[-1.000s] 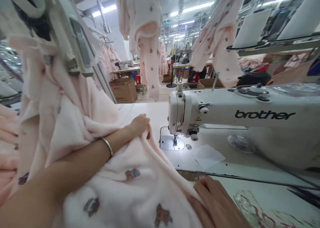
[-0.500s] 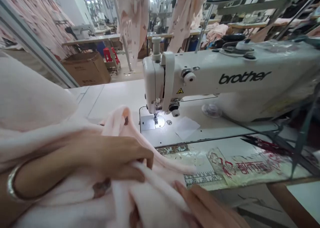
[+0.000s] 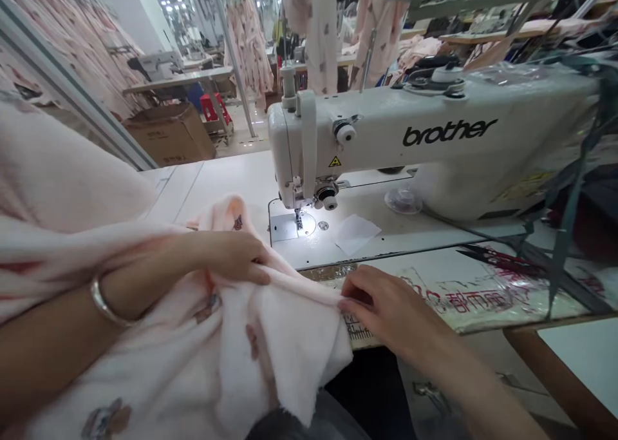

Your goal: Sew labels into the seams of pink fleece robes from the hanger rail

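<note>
A pale pink fleece garment with small bear prints lies over my lap and the table's front edge. My left hand grips a fold of it, fingers closed, a bracelet on the wrist. My right hand pinches the garment's edge at the table front, over a printed ruler strip. A white Brother sewing machine stands behind, its needle and presser foot a short way beyond my left hand. No fabric lies under the needle.
A small white patch lies on the machine bed. Scissors rest at the right on a plastic-covered sheet. A cardboard box, other sewing tables and hanging pink garments fill the background. A metal post slants at left.
The view has settled lower. My left hand has shifted along the fabric fold. My right hand has come up from below and now pinches the garment's edge at the table front.
</note>
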### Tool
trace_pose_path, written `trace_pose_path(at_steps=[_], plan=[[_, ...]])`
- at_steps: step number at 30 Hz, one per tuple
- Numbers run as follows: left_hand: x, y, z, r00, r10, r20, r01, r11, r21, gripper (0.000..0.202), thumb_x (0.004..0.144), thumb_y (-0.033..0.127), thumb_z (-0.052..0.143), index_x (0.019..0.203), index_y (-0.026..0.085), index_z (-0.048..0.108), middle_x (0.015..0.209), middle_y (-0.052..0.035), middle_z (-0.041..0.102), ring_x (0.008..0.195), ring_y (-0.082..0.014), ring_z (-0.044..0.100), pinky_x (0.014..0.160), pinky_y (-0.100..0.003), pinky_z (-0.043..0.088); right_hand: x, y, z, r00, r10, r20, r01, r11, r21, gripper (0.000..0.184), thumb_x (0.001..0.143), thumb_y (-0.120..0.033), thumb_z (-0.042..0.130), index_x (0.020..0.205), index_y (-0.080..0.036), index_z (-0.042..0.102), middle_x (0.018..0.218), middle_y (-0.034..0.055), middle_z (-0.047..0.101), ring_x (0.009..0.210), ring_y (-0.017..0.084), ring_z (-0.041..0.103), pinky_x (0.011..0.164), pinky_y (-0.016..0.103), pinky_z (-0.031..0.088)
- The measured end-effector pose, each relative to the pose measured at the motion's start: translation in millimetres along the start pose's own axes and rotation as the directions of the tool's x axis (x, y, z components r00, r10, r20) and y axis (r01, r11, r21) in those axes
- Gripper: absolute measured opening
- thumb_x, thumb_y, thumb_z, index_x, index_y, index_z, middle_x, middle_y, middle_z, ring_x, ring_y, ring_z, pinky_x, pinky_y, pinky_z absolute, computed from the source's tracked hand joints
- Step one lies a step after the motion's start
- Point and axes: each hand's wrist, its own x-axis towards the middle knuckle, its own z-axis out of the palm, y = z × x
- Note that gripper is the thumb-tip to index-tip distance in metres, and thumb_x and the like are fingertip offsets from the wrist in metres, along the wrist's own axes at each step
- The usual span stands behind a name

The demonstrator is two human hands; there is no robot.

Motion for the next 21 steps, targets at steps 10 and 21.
trace_pose_path(at_steps=[10,21], plan=[[15,53,32.2,0.972,0.096,-0.212,-0.109,0.993,-0.050,0.025,0.084,0.039,0.054,0.093,0.016,0.055,0.091,-0.0067,0.058,0.086,-0.0195,0.055,0.078,-0.030,0.042,16,2,-14,0.988,-0.143,0.050,0.139,0.987,0.078,0.009,0.077,-0.016,0.057,0.069,-0.019,0.058,0.082,0.0001,0.055,0.080,0.015,0.052,0.068,0.027,0.037],[14,58,21.4,0.993,0.033,-0.117,-0.082,0.891,-0.445,0.035,0.080,0.044,0.061,0.107,0.022,0.058,0.108,-0.0005,0.063,0.097,-0.0173,0.056,0.080,-0.027,0.042,33,7,-41,0.905,-0.238,0.352,0.059,0.891,0.450,0.013,0.078,-0.027,0.057,0.070,-0.018,0.054,0.064,-0.0035,0.057,0.060,0.010,0.051,0.052,0.021,0.034]])
